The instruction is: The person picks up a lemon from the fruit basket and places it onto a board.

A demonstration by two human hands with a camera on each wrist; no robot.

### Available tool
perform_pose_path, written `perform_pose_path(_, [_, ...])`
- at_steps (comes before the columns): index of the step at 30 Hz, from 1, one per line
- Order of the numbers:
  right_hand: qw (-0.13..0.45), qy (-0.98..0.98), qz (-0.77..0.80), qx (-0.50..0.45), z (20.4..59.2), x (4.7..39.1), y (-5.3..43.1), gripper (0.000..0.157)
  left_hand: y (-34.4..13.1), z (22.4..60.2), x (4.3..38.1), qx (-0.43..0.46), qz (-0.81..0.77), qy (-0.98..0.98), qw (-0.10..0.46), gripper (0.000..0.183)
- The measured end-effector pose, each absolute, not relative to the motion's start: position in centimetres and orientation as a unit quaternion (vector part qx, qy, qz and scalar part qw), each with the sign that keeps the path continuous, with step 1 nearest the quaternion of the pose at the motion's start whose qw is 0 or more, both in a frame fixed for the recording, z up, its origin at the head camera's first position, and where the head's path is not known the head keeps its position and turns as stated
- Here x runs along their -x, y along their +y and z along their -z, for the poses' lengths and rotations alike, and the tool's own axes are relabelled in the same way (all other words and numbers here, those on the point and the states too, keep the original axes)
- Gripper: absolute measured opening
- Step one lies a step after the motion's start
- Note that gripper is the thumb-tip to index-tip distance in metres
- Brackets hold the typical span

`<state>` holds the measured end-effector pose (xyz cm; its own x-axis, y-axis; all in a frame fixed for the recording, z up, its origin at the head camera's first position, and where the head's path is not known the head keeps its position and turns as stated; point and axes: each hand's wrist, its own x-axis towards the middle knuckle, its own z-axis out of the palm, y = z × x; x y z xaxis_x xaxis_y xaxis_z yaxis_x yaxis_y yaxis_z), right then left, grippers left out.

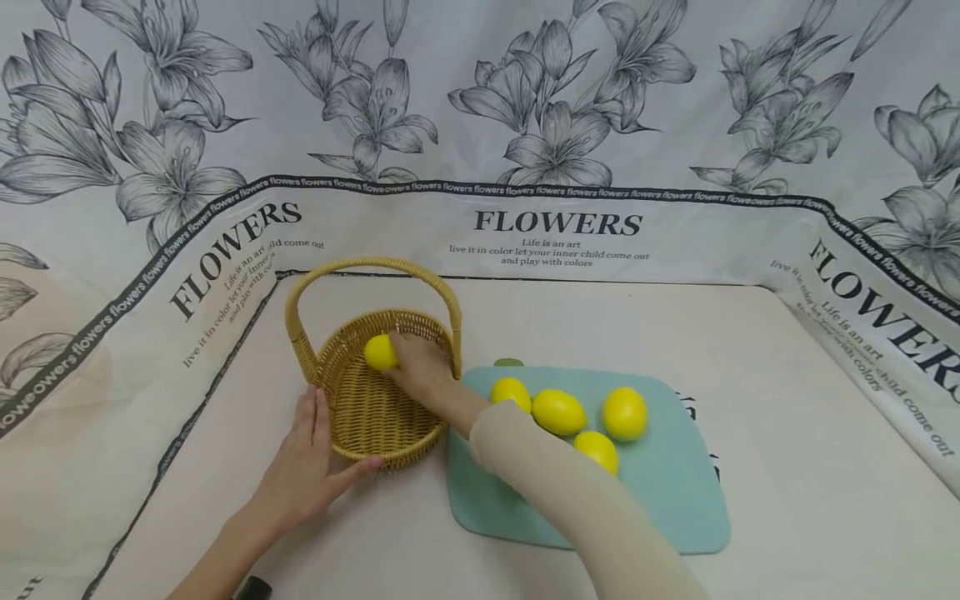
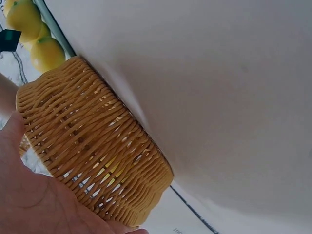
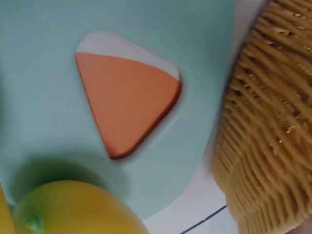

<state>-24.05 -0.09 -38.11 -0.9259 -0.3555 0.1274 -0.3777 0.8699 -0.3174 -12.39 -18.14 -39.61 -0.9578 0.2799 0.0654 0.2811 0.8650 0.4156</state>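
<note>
A lemon is gripped by my right hand, inside the wicker basket near its back wall. My left hand rests against the basket's left and front side, fingers straight and thumb spread along the front rim. Through the weave in the left wrist view, a bit of yellow shows. To the right, several lemons lie on a pale teal board. On that board in the right wrist view is a rounded triangular orange-and-white piece, which my right arm hides in the head view.
The basket's tall handle arches over its opening. Behind the board's back edge a small green thing shows. A floral-printed cloth covers the table and rises at the back and sides. A dark object sits at the bottom edge.
</note>
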Motion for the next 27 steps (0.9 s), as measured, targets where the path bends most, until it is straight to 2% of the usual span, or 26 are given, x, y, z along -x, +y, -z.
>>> perform_pose_path(6, [0.049, -0.958, -0.182, -0.215, 37.5, 23.2, 0.1, 0.048, -18.1, 39.7, 12.5, 0.147, 0.215, -0.965, -0.002, 0.115])
perform_pose_path(27, [0.051, -0.940, -0.220, -0.256, 36.2, 19.5, 2.0, 0.061, -18.1, 39.9, 12.4, 0.150, 0.208, -0.967, 0.007, 0.115])
